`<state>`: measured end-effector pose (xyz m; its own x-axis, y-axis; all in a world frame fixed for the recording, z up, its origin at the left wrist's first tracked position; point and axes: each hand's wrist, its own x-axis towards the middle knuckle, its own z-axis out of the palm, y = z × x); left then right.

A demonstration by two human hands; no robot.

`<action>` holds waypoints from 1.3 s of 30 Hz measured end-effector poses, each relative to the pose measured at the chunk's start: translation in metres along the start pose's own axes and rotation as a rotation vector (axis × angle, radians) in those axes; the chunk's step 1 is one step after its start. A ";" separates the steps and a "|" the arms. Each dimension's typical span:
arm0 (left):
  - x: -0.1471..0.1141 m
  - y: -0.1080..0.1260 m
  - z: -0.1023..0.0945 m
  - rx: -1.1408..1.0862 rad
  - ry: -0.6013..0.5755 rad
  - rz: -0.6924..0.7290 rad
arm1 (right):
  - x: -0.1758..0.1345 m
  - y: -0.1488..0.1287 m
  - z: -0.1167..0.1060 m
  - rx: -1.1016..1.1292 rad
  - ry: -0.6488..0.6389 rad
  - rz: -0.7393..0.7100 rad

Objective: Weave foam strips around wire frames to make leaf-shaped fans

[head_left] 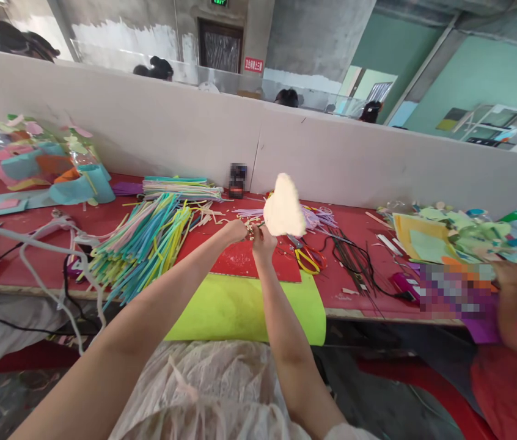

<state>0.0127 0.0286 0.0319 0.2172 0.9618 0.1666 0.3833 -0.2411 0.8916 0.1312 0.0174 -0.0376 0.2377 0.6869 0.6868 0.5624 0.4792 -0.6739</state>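
Observation:
My left hand (236, 232) and my right hand (264, 243) meet over a red board (281, 267). The fingers of both are closed in a pinch around a thin dark stem (261, 224) with small pale bud-like bits (250, 230) between the hands. Just beyond my right hand is a pale cream, soft-edged shape (285, 208); I cannot tell whether it joins the stem. A bright yellow-green sheet (235, 311) hangs over the table edge below. Scissors with a yellow handle (307, 260) lie right of the board.
Left lies a big heap of coloured strips (143, 250), with white cables (33, 263) nearby. Dark thin wires (354, 266) and a purple device (406, 288) are on the right. A co-worker's hand (513, 278) works at far right. A white partition (185, 128) runs behind.

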 end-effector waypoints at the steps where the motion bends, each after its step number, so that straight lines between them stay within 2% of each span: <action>1: -0.005 0.001 -0.004 0.034 -0.037 -0.003 | 0.001 -0.005 -0.003 0.009 0.016 0.012; 3: -0.017 0.002 -0.012 0.118 -0.089 0.011 | 0.003 -0.015 -0.009 0.047 0.045 0.021; 6: -0.031 0.003 -0.023 0.412 0.062 0.172 | 0.005 -0.033 -0.015 0.093 0.062 0.037; 7: -0.034 0.001 -0.025 0.447 0.062 0.216 | 0.005 -0.038 -0.016 0.100 0.063 0.046; 11: -0.038 -0.008 -0.024 0.287 -0.139 0.223 | 0.000 -0.051 -0.011 0.117 0.078 0.053; 15: -0.042 -0.015 -0.022 0.080 -0.215 0.185 | -0.003 -0.055 -0.005 0.120 0.088 0.078; 21: -0.053 -0.015 -0.031 0.026 -0.207 0.172 | -0.003 -0.059 -0.004 0.347 -0.041 0.238; 25: -0.056 -0.016 -0.033 0.016 -0.224 0.201 | -0.003 -0.065 -0.006 0.486 -0.079 0.332; 30: -0.060 -0.016 -0.031 -0.044 -0.228 0.219 | -0.001 -0.069 -0.011 0.580 -0.082 0.371; 35: -0.065 -0.015 -0.028 -0.089 -0.258 0.213 | -0.002 -0.068 -0.018 0.596 -0.156 0.357; 39: -0.064 -0.013 -0.025 -0.107 -0.230 0.197 | 0.000 -0.068 -0.020 0.605 -0.120 0.352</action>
<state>-0.0285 -0.0265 0.0200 0.4796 0.8405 0.2520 0.2196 -0.3930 0.8929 0.1088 -0.0262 0.0134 0.2164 0.8955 0.3889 -0.0783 0.4130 -0.9073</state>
